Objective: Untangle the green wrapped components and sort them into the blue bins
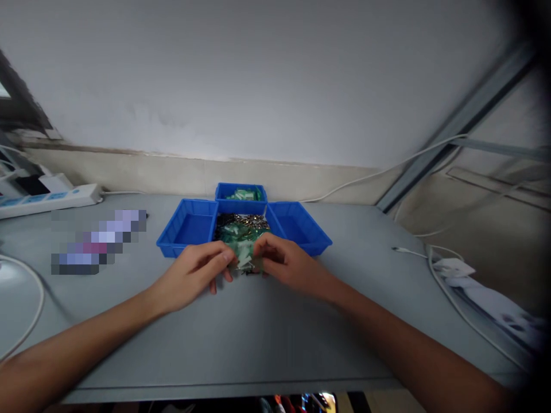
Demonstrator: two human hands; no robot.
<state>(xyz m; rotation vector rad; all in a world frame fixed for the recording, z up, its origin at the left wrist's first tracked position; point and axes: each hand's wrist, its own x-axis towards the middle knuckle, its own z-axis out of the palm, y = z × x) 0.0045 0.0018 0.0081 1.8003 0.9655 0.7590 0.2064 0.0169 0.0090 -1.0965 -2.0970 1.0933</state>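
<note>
Between my two hands is a small clear bag (pixel 244 256) with pale green and white contents. My left hand (pixel 196 269) pinches its left side, thumb and forefinger together. My right hand (pixel 286 261) closes on its right side. Just behind the fingers lies a pile of small metallic pieces (pixel 247 220) with green packets (pixel 236 231) in front of them. A blue bin (pixel 170 249) stands to the left of the pile and another blue bin (pixel 318 246) to the right. The rear blue bin (pixel 241 205) holds green and white packets.
A pixelated object (pixel 101 244) lies at left on the grey table (pixel 258 344). A white power strip (pixel 51 199) stands at the far left. White cables and a white device (pixel 495 304) are at the right. Behind rises a wall, with a metal post at right.
</note>
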